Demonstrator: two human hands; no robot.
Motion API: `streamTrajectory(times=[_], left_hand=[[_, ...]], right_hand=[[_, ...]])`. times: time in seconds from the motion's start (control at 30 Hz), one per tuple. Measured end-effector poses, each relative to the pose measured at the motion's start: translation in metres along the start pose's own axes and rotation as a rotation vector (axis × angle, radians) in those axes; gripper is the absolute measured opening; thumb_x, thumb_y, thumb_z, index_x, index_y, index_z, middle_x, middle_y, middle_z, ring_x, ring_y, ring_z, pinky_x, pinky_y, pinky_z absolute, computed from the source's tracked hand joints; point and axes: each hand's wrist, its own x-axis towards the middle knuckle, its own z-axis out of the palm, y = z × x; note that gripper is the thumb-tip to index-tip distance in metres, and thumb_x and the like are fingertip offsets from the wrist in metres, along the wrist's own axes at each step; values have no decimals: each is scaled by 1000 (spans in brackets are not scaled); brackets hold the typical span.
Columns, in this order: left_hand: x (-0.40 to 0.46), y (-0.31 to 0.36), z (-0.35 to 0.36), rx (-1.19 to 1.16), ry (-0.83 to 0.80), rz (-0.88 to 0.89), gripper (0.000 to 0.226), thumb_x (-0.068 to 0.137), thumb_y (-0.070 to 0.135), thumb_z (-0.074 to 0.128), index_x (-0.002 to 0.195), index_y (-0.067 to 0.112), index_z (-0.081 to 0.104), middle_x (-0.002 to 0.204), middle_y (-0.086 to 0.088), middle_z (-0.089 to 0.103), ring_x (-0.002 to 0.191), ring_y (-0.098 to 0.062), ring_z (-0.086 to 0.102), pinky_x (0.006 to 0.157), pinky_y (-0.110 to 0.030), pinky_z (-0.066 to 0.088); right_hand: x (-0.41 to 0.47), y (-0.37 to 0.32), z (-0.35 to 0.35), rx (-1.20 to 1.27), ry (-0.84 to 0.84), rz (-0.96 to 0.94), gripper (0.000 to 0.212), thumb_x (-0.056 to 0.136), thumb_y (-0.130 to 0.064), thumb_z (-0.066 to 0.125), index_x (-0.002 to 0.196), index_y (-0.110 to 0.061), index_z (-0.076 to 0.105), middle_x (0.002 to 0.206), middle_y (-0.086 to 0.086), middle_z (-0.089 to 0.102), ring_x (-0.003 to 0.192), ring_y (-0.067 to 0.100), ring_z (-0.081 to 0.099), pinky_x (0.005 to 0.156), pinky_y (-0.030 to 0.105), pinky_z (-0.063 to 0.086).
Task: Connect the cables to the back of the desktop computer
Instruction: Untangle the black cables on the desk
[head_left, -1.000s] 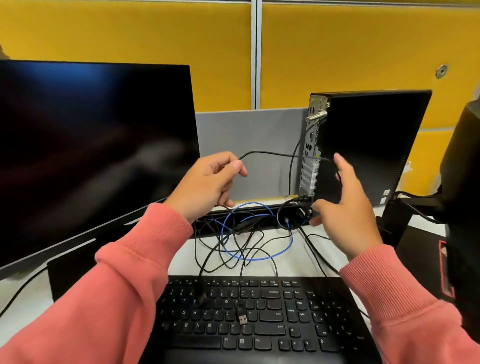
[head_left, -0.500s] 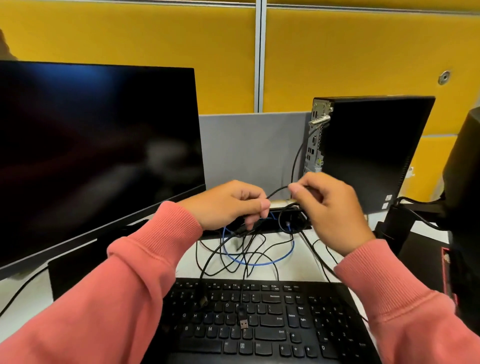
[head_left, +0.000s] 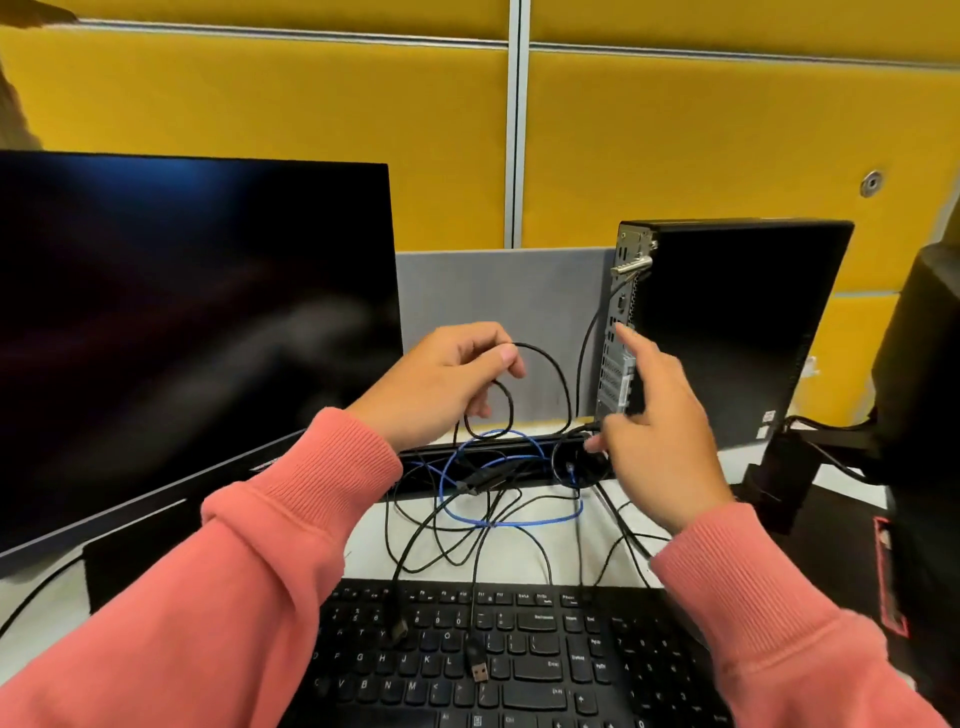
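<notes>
- Currently, a loop of thin black cable (head_left: 540, 364) is pinched in the left hand (head_left: 441, 382), whose fingers are curled round it, with the thumb pressed against the forefinger.
- The right hand (head_left: 657, 431) is held at the rear panel of the desktop computer (head_left: 727, 322); its forefinger is stretched up against the ports, while the lower fingers are blurred near a cable end, so a grip cannot be told.
- The computer is stood upright at the far right of the table (head_left: 519, 551), its back turned left.
- A tangle of black leads and a blue cable (head_left: 514, 519) is spread between the hands and the keyboard (head_left: 519, 665).
- A loose USB plug (head_left: 479, 670) is laid on the keys.
- A dark monitor (head_left: 192, 322) is seen at left.
</notes>
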Motion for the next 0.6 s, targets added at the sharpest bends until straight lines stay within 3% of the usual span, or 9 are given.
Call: streamTrajectory(times=[0.07, 0.13, 0.23, 0.3, 0.37, 0.5, 0.6], left_hand=[[5, 14, 9, 66, -7, 48, 24, 107, 23, 49, 95, 12, 67, 67, -3, 50, 58, -13, 49, 63, -31, 54], [11, 25, 14, 119, 30, 90, 22, 107, 22, 49, 96, 12, 65, 74, -3, 62, 59, -9, 52, 62, -37, 53], [17, 34, 9, 20, 46, 143, 19, 105, 24, 53, 99, 9, 63, 79, 4, 66, 57, -2, 49, 58, -30, 44], [17, 34, 3, 0, -19, 168, 18, 100, 33, 62, 101, 15, 63, 69, 11, 50, 58, -7, 42, 60, -29, 38], [13, 31, 1, 59, -124, 138, 19, 94, 34, 72, 103, 19, 65, 68, 10, 45, 62, -10, 42, 63, -26, 39], [11, 25, 6, 102, -196, 81, 6, 92, 8, 71, 93, 12, 66, 76, -3, 48, 67, -13, 44, 66, -24, 42], [13, 17, 2, 248, -171, -36, 14, 93, 5, 63, 90, 17, 68, 74, 6, 63, 68, -11, 59, 65, -16, 45]], right_hand=[[-2, -21, 8, 176, -161, -107, 80, 82, 5, 57, 144, -44, 43, 128, -12, 58, 73, 18, 67, 61, 26, 55], [4, -30, 13, 297, -253, -115, 60, 80, -6, 55, 129, -40, 56, 95, 0, 66, 59, 18, 60, 52, 30, 45], [18, -37, 2, 178, -122, -195, 15, 94, -19, 60, 103, -24, 71, 70, 9, 53, 61, 11, 46, 59, 30, 36], [27, -35, -14, 264, -36, -177, 30, 99, -34, 59, 79, -15, 71, 60, 9, 43, 55, 11, 38, 54, 28, 29], [35, -33, -28, 399, 70, -101, 43, 98, -43, 58, 66, -16, 67, 57, 1, 34, 52, 11, 30, 53, 27, 24], [38, -31, -33, 526, 214, -24, 42, 101, -42, 55, 66, -20, 63, 56, -5, 34, 51, 9, 28, 52, 28, 22], [36, -30, -36, 645, 341, 74, 39, 104, -36, 52, 69, -21, 60, 54, -9, 41, 49, 6, 36, 47, 23, 28]])
